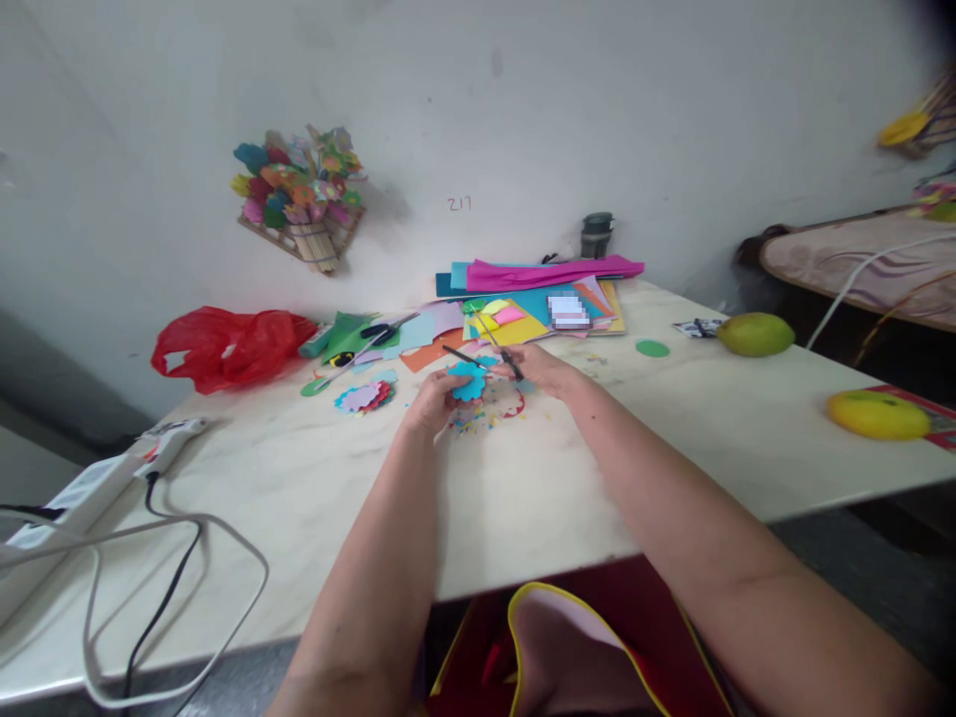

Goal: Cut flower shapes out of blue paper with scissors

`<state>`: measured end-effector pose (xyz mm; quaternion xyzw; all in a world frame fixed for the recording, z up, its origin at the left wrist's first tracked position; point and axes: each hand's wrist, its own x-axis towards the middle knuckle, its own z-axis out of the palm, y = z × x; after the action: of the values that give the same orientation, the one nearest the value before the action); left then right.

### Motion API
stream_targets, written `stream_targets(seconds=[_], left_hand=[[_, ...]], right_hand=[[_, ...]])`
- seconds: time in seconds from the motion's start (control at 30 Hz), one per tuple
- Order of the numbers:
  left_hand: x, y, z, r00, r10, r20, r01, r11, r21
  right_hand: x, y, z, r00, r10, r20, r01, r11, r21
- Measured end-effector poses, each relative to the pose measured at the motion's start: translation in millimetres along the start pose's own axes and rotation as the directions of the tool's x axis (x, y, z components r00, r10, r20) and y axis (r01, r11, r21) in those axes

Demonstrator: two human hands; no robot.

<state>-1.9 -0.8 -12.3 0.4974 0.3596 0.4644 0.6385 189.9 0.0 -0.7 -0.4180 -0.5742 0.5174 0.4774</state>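
Between the fingers of my left hand (pixel 433 400) is a blue paper flower (pixel 469 381) with a scalloped edge. My right hand (pixel 539 370) is closed on a pair of scissors (pixel 511 364), whose blades point away to the left beside the blue paper. Tiny coloured clippings (pixel 485 416) lie on the table under both hands, along with a curled red paper strip (pixel 515 403). To the left sits a stack of scalloped paper flowers (pixel 365 396) in lilac, red and blue.
Coloured sheets (pixel 515 309) and a pink roll (pixel 553 272) lie along the wall. A red plastic bag (pixel 233 349) and black-handled scissors (pixel 380 333) are on the left, cables (pixel 201 523) nearer. Right are a green circle (pixel 652 348), a green mango (pixel 756 335) and a yellow mango (pixel 877 414).
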Motion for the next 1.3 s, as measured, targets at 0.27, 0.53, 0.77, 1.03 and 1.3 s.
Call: stream_targets(seconds=[0.27, 0.53, 0.77, 1.03, 1.3], left_hand=[[3, -5, -4.9, 0.999, 0.033, 0.037, -0.033, 0.999, 0.003], [1, -4, -0.8, 0.999, 0.022, 0.024, -0.024, 0.998, 0.059], [-4, -3, 0.9, 0.998, 0.047, 0.035, -0.051, 0.989, 0.136], [-4, -3, -5.2, 0.994, 0.087, 0.066, -0.097, 0.983, 0.156], [-1, -7, -7.5, 0.979, 0.202, 0.036, -0.205, 0.975, 0.084]], right_hand=[[-5, -9, 9, 1.0, -0.016, -0.017, 0.018, 0.989, 0.144], [-3, -4, 16, 0.998, -0.049, 0.036, 0.043, 0.987, 0.157], [-2, -3, 17, 0.998, -0.07, -0.002, 0.069, 0.994, 0.088], [-1, -1, 17, 0.996, -0.072, 0.048, 0.066, 0.99, 0.121], [-6, -5, 15, 0.988, -0.111, 0.11, 0.101, 0.991, 0.092]])
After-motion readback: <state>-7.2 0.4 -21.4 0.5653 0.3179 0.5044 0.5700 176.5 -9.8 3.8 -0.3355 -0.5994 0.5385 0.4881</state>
